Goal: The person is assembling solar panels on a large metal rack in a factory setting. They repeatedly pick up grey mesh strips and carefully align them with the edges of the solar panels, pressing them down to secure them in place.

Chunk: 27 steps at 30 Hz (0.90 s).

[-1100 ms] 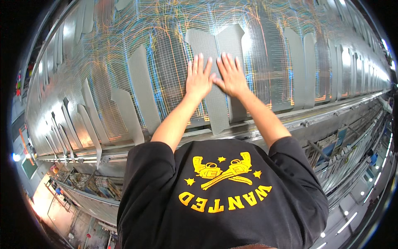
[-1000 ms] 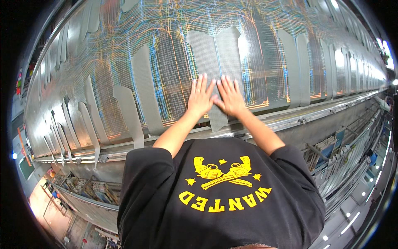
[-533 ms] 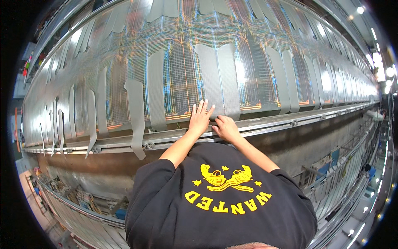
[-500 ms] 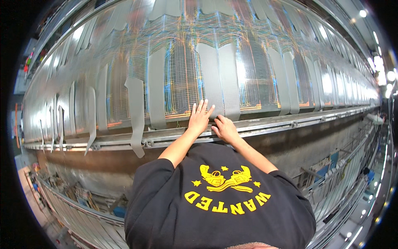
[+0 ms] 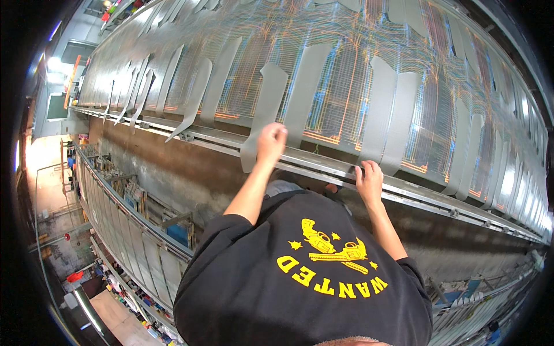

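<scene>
The grip of the left hand [image 5: 271, 141] is curled, fingers drawn together at the lower part of a grey strip [image 5: 273, 86], and whether it clamps that piece cannot be told; the strip lies on the patterned worktop [image 5: 346, 95], its lower end hanging over the metal rail [image 5: 329, 166] along the near edge. The right hand [image 5: 370, 176] has its grip half curled at the rail, beside the lower end of two adjoining grey pieces [image 5: 380, 109], its hold equally unclear. Between the hands lie another grey strip [image 5: 309, 86] and a stretch of grid-lined surface.
</scene>
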Motion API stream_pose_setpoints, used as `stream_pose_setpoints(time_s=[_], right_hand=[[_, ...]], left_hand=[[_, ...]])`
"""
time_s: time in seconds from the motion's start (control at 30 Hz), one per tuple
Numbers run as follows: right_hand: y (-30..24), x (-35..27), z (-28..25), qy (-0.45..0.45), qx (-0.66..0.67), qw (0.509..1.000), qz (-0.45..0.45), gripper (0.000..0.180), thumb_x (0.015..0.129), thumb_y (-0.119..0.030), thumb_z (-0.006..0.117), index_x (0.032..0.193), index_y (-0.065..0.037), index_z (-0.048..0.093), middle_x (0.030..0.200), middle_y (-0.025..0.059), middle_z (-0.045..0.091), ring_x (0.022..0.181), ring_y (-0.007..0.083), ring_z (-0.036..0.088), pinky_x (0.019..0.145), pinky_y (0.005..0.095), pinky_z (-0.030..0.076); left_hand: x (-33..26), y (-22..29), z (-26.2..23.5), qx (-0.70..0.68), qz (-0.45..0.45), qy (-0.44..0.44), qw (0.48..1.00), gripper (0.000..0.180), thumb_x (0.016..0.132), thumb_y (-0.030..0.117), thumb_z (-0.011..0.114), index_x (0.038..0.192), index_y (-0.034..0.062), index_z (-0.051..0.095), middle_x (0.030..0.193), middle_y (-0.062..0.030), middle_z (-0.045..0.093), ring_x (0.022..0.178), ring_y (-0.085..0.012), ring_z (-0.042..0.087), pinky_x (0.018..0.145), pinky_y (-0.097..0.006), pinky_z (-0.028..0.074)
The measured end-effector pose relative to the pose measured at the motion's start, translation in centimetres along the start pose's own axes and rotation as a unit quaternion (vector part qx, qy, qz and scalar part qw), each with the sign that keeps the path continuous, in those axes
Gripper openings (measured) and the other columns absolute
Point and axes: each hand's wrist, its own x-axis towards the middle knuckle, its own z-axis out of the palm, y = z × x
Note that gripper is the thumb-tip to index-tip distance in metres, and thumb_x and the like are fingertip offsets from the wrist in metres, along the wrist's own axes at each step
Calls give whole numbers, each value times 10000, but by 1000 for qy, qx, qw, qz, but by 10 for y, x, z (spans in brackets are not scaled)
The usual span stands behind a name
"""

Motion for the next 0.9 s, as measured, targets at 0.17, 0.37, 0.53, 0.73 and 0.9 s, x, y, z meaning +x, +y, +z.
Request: stream_pose_setpoints(time_s=[0.17, 0.37, 0.53, 0.73, 0.9], right_hand=[[-139, 56, 39, -186, 247, 948, 80, 378, 1006, -349, 674, 1129, 3, 739, 1088, 206, 742, 1043, 359, 712, 917, 433, 553], [-235, 121, 195, -295, 100, 938, 151, 564, 983, -531, 638, 960, 14, 777, 855, 256, 716, 856, 414, 695, 818, 502, 547], [-312, 155, 191, -161, 483, 784, 354, 233, 1047, -222, 635, 860, -87, 603, 769, -55, 562, 692, 71, 509, 633, 269, 438], [-330, 165, 110, -158, 510, 775, 338, 239, 1039, -219, 664, 835, -123, 584, 784, -111, 510, 712, 20, 425, 625, 219, 338], [-353, 158, 96, -144, 530, 775, 313, 225, 1051, -255, 663, 903, -88, 631, 798, -113, 526, 724, 10, 415, 627, 217, 336]], left_hand=[[40, -139, -87, -11, -270, 23, 963, 467, 992, 397, 705, 1217, -11, 690, 1065, -127, 750, 937, -216, 717, 849, -350, 559], [85, -158, -106, -192, -357, -192, 894, 551, 1022, 495, 660, 1275, 5, 652, 1073, -74, 710, 885, -136, 678, 757, -288, 553], [127, -158, -120, -221, -426, -328, 814, 702, 1027, 633, 563, 1338, 6, 618, 1204, -116, 707, 1044, -195, 691, 904, -365, 559], [221, -114, -70, -490, -441, -461, 594, 775, 975, 554, 698, 1470, -11, 506, 1346, -216, 639, 1210, -302, 642, 954, -466, 555], [296, -98, 7, -407, -424, -299, 752, 672, 955, 263, 783, 1478, -38, 488, 1363, -221, 640, 1110, -341, 696, 940, -521, 589]])
